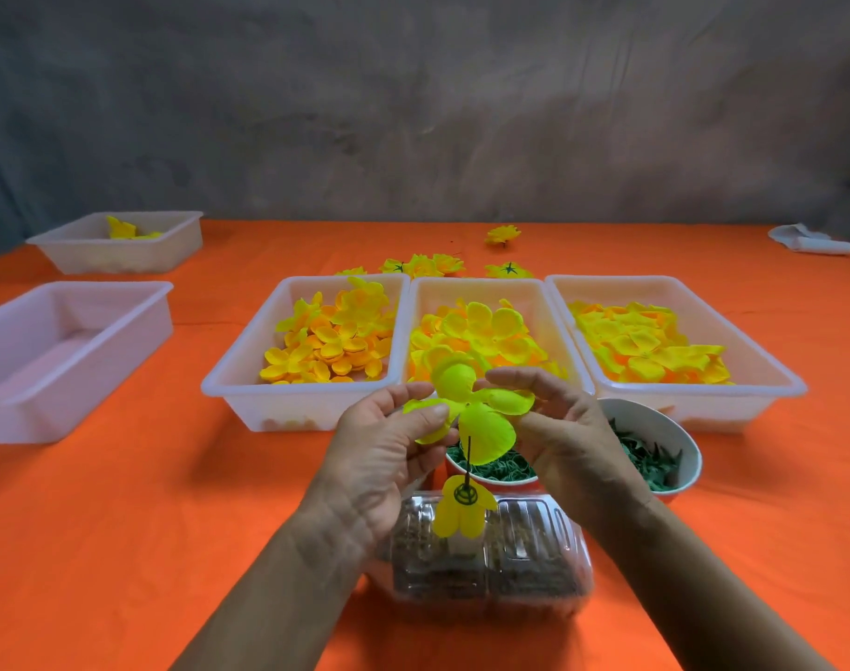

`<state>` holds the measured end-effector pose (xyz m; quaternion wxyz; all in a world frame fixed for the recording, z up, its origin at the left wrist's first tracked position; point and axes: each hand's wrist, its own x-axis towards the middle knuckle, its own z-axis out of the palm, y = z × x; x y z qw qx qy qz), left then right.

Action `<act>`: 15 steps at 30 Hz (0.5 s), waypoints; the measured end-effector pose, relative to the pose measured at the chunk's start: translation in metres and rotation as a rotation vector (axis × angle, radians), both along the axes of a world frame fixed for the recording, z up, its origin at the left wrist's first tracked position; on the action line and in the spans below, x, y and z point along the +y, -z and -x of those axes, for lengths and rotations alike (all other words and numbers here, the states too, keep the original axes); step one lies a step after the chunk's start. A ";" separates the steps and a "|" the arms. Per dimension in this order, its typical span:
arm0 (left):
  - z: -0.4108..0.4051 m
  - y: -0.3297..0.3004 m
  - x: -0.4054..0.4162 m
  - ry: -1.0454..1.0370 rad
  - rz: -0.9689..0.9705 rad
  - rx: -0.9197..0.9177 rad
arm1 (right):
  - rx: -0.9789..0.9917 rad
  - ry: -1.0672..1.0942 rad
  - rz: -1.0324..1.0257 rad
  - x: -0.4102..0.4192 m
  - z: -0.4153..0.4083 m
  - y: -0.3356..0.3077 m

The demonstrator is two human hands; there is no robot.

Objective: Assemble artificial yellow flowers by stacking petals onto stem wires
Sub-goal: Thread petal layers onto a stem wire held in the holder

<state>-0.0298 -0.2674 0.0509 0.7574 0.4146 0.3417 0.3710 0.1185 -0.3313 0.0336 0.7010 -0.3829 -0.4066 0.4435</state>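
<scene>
A: What are the fingers doing?

B: The left hand point(381, 457) is pinching the left lobe of a yellow petal layer point(471, 409), its thumb lying over the lobe and its fingers curling behind. The right hand point(565, 443) is gripping the right side of the same layer, with its index finger arching over the top lobe and its thumb pressing in from the lobe at 3 o'clock. Both hands are half closed around it.

A: And how is the layer itself looking?

B: It is spreading into several rounded, bright yellow-green lobes. A thin dark stem wire point(468, 460) is running down from its centre to a smaller yellow petal piece point(461, 510) with a green ring, which is hanging at 6 o'clock beneath the layer. I cannot tell which fingers are holding the wire.

A: Where is all this sitting?

B: It is hovering above a clear plastic container point(490, 564) on the orange table point(123, 549). Beyond it at 12 o'clock three white trays of petals are lying side by side: the left tray point(229, 380), the middle tray point(415, 302) and the right tray point(771, 380). At 3 o'clock a bowl of green pieces point(660, 457) is touching the right wrist.
</scene>
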 end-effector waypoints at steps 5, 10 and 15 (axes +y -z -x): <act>0.004 -0.001 -0.008 -0.069 -0.146 0.006 | 0.262 -0.117 0.133 -0.013 -0.006 -0.012; 0.009 -0.001 -0.020 -0.067 -0.263 -0.011 | 0.069 -0.028 0.284 -0.023 0.007 -0.019; 0.014 0.000 -0.031 -0.063 -0.323 -0.055 | 0.062 0.039 0.324 -0.028 0.012 -0.022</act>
